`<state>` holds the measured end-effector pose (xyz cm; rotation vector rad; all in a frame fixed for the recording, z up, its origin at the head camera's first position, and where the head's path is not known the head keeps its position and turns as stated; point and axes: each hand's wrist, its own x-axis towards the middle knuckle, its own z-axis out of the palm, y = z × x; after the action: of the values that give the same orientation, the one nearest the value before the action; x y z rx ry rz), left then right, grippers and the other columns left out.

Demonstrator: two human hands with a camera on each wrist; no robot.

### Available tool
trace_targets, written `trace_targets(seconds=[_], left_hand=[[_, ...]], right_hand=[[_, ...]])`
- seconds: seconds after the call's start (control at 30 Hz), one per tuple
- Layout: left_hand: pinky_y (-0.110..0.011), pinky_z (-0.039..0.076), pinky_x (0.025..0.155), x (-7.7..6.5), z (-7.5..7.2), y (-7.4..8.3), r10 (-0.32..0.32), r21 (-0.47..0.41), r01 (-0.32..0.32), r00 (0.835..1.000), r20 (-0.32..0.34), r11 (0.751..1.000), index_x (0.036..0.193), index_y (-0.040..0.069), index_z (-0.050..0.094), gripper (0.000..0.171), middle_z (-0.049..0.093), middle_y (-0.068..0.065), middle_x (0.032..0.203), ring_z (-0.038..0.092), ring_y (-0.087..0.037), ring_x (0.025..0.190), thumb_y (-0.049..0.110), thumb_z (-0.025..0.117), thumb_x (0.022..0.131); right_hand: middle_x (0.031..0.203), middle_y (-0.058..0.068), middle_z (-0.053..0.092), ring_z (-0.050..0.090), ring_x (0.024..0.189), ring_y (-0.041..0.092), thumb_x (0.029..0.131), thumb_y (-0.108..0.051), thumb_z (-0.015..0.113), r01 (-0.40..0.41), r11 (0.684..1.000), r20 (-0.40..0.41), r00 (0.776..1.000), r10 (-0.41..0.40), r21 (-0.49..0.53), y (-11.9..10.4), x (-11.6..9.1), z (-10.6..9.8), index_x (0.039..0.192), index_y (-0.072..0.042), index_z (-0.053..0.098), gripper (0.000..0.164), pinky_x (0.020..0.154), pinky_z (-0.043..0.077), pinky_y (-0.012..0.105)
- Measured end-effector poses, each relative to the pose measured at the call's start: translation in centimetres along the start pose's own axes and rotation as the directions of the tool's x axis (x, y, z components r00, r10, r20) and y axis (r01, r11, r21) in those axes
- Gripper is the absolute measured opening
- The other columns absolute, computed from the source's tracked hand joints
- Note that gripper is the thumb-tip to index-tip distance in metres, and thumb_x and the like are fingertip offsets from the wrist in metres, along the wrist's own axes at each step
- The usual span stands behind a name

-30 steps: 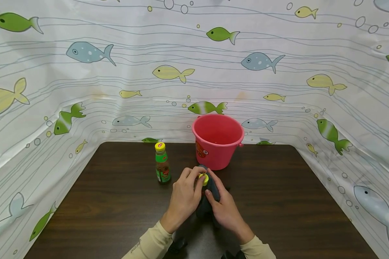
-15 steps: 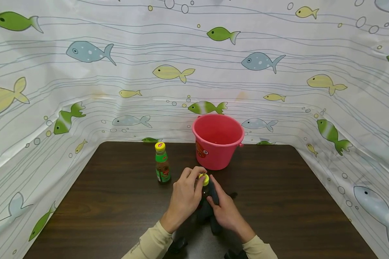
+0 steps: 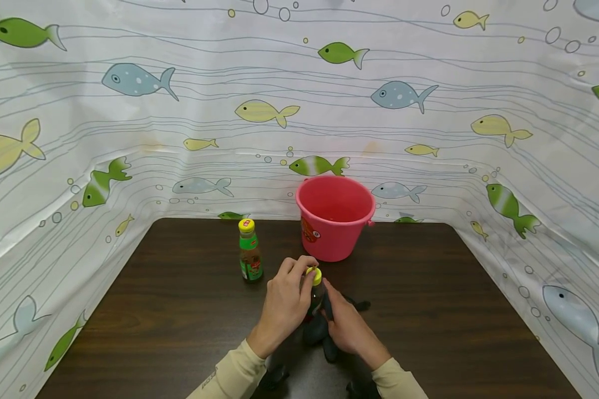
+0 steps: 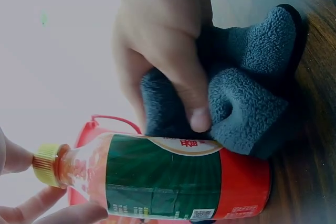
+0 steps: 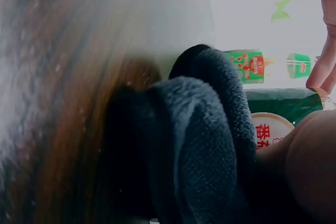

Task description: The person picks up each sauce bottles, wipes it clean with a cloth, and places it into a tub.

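In the head view my left hand [image 3: 284, 305] pinches the yellow cap of a sauce bottle [image 4: 163, 177]. The left wrist view shows this bottle with its green and red label, its base on the table. My right hand [image 3: 351, 327] grips a dark blue-grey fuzzy cloth [image 4: 247, 114], bunched and folded, and holds it against the bottle's side. Loose folds of cloth hang below the fingers towards the table. In the head view both hands hide most of the bottle.
A second sauce bottle [image 3: 251, 260], yellow-capped with a green label, stands upright to the left. Behind the hands is a pink bucket [image 3: 331, 241]. The dark wooden table [image 3: 169, 310] is bordered by a white fish-print curtain [image 3: 204, 72].
My right hand has moved the cloth down and slightly towards me along the bottle, uncovering its neck; the cloth's folds have shifted. My left hand stays on the cap.
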<state>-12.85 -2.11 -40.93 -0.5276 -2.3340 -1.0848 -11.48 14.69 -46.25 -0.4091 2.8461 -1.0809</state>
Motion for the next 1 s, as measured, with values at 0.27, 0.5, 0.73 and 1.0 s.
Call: trace_targets(seconds=[0.27, 0.5, 0.73, 1.0], left_hand=[[-0.03, 0.06, 0.063, 0.0, -0.1, -0.2, -0.015, 0.0, 0.015, 1.0, 0.01, 1.0, 0.116, 0.015, 0.07, 0.013, 0.065, -0.01, 0.099, 0.074, -0.022, 0.082, 0.016, 0.069, 0.103], [-0.032, 0.061, 0.064, -0.1, -0.3, -0.1, -0.037, 0.006, 0.036, 0.999, 0.027, 0.999, 0.117, 0.017, 0.07, 0.013, 0.064, -0.008, 0.099, 0.072, -0.02, 0.077, 0.018, 0.068, 0.104], [-0.028, 0.059, 0.062, 0.1, -0.3, -0.2, -0.026, 0.009, 0.026, 0.999, 0.03, 1.0, 0.116, 0.016, 0.069, 0.013, 0.063, -0.008, 0.097, 0.069, -0.019, 0.073, 0.017, 0.068, 0.103], [-0.027, 0.058, 0.06, 0.2, -0.3, -0.3, -0.008, 0.013, 0.008, 0.999, 0.032, 1.0, 0.115, 0.015, 0.069, 0.012, 0.063, -0.009, 0.096, 0.067, -0.018, 0.069, 0.015, 0.068, 0.103]], right_hand=[[0.169, 0.031, 0.033, 0.037, 0.152, 0.056, 0.094, 0.009, 0.064, -0.067, 0.994, 0.037, 0.997, 0.071, -0.08, -0.5, 0.2, 0.2, 0.166, -0.002, 0.028, 0.081, 0.116, 0.04, 0.07], [0.161, 0.029, 0.047, 0.052, 0.142, 0.053, 0.094, 0.003, 0.063, -0.017, 0.998, -0.059, 0.998, 0.013, -0.06, 0.2, 0.1, 0.8, 0.163, -0.002, 0.038, 0.074, 0.109, 0.046, 0.07], [0.145, 0.025, 0.064, 0.071, 0.119, 0.038, 0.102, -0.001, 0.063, 0.014, 0.999, -0.132, 0.991, -0.008, 0.038, -1.0, 0.2, 0.1, 0.157, -0.003, 0.046, 0.058, 0.095, 0.06, 0.056], [0.144, 0.022, 0.067, 0.072, 0.121, 0.036, 0.103, -0.002, 0.062, 0.02, 0.985, -0.239, 0.971, 0.023, 0.172, -2.1, 0.3, -1.0, 0.156, -0.011, 0.051, 0.055, 0.095, 0.062, 0.055]])
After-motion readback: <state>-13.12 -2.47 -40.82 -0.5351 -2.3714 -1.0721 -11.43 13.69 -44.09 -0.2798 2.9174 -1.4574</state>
